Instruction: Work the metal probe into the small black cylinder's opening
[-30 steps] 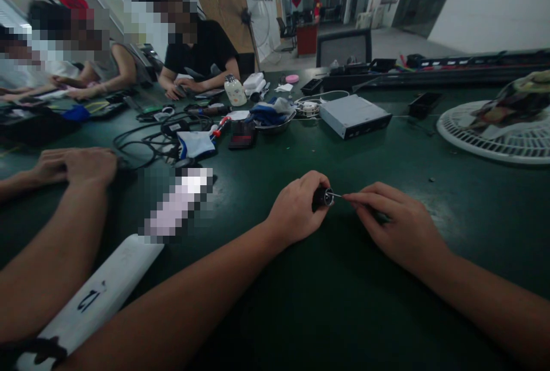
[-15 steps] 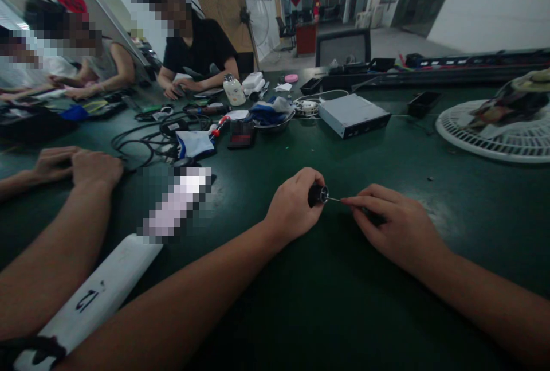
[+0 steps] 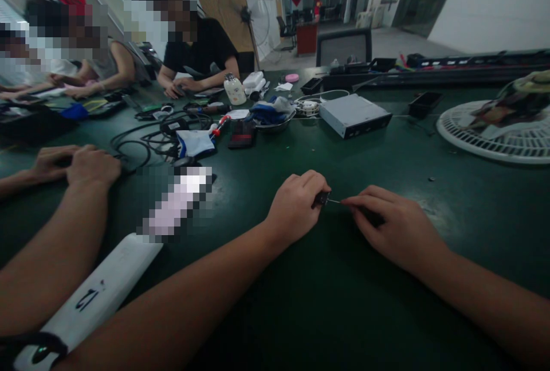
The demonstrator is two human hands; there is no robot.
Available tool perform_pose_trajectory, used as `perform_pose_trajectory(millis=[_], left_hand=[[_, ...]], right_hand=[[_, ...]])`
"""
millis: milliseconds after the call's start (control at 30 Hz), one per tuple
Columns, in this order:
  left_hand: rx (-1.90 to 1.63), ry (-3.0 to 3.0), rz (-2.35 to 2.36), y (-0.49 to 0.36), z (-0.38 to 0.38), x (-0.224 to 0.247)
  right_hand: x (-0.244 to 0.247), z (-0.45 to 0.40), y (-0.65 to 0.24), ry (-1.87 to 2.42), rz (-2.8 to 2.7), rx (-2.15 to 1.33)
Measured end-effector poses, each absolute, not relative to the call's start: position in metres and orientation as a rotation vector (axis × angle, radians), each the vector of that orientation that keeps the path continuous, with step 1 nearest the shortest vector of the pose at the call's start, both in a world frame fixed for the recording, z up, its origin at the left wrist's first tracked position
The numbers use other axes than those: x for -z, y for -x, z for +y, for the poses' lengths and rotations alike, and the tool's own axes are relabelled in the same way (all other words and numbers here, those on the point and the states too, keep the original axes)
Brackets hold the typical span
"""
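Above the green table, my left hand [image 3: 295,206] is closed around a small black part [image 3: 321,198]. Fingers cover most of that part, so its kind is not clear. A thin metal rod [image 3: 334,201] reaches from its right end to the fingertips of my right hand [image 3: 392,223]. Thumb and forefinger of the right hand pinch the rod's outer end. Whether the rod sits inside the black part or only touches it, I cannot tell.
A grey drive-like metal box [image 3: 354,116], a white fan grille [image 3: 494,141] and a small dark piece [image 3: 431,179] lie on the table [image 3: 352,313]. Cables [image 3: 137,141] and a blurred phone [image 3: 178,204] lie leftward. A co-worker's hands [image 3: 92,167] are nearby; others sit beyond.
My left hand has turned the black part, so its round, silvery-rimmed end shows less. My right hand stays nearly still, pinching the rod. The neighbour's hands have shifted slightly left.
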State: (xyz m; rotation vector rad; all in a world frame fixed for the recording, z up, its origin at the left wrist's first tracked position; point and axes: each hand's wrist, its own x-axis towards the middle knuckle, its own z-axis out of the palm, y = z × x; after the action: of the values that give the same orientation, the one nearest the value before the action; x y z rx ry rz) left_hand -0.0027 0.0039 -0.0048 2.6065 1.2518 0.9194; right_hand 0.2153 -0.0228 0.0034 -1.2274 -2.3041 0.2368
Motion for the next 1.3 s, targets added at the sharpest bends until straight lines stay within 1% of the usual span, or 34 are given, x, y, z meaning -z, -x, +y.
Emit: perform_pose_trajectory(millis=[267, 533, 667, 800, 1000, 1200, 1300], left_hand=[[-0.903, -2.717, 1.224, 0.0018, 0.0016, 0.0012], [-0.990, -2.724, 1.428, 0.0008, -0.0045, -0.0050], [-0.958, -2.650, 1.441, 0.0011, -0.0025, -0.0025], [-0.868, -2.581, 1.373, 0.0014, 0.0019, 0.0027], [-0.782, -2.575, 1.255, 0.0006, 0.0031, 0.0046], [-0.779, -2.566, 1.243, 0.0003, 0.0023, 0.0040], [-0.786, -2.547, 1.247, 0.0005, 0.0020, 0.0037]], right_hand=[[-0.0033, -0.0255, -0.2119, 1.377, -2.287, -0.167], [-0.0019, -0.0211, -0.2136, 1.440, -2.192, -0.120], [0.0008, -0.0193, -0.2142, 1.442, -2.223, -0.224], [0.0004, -0.0198, -0.2147, 1.344, -2.347, -0.342], [-0.0015, -0.0221, -0.2147, 1.320, -2.387, -0.390], [-0.0023, -0.0213, -0.2112, 1.355, -2.386, -0.394], [-0.0036, -0.0215, -0.2114, 1.338, -2.343, -0.451]])
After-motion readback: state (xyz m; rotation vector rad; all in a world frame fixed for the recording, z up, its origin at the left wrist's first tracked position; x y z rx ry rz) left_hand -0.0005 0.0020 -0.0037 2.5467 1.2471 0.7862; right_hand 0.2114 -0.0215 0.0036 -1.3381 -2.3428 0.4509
